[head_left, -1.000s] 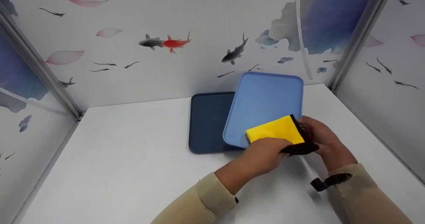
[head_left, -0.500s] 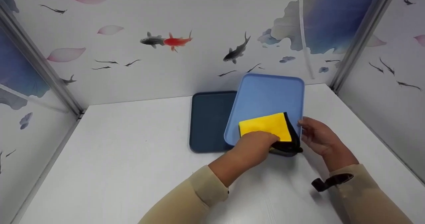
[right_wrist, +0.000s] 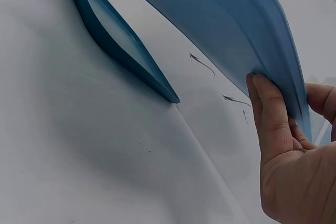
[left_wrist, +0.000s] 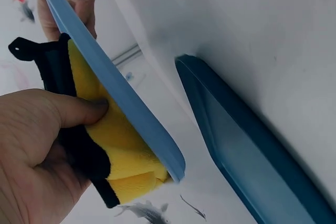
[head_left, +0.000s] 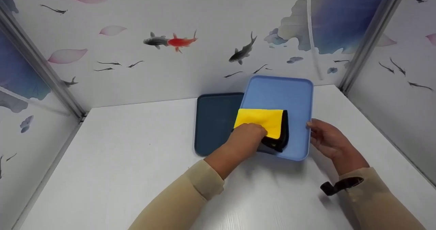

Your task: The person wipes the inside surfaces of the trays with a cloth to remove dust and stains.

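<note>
A folded yellow cloth (head_left: 260,119) with black edging is pinched in my left hand (head_left: 246,138) and lies against the face of a light blue tray (head_left: 298,121). In the left wrist view, the thumb presses on the cloth (left_wrist: 123,145) and a black hanging loop sticks out at its upper corner. My right hand (head_left: 328,139) grips the light blue tray by its right edge, thumb on one side and fingers on the other in the right wrist view. The tray is tilted and raised off the table. Behind it, a dark blue tray (head_left: 216,124) lies partly hidden.
The white table (head_left: 119,168) runs back to a white wall (head_left: 207,12) painted with fish and petals. Side panels with metal corner posts (head_left: 371,42) stand at left and right. A black strap (head_left: 342,185) goes round the right sleeve.
The yellow cloth has moved left across the light blue tray with my left hand. My right hand has come off the cloth and stays at the tray's right edge.
</note>
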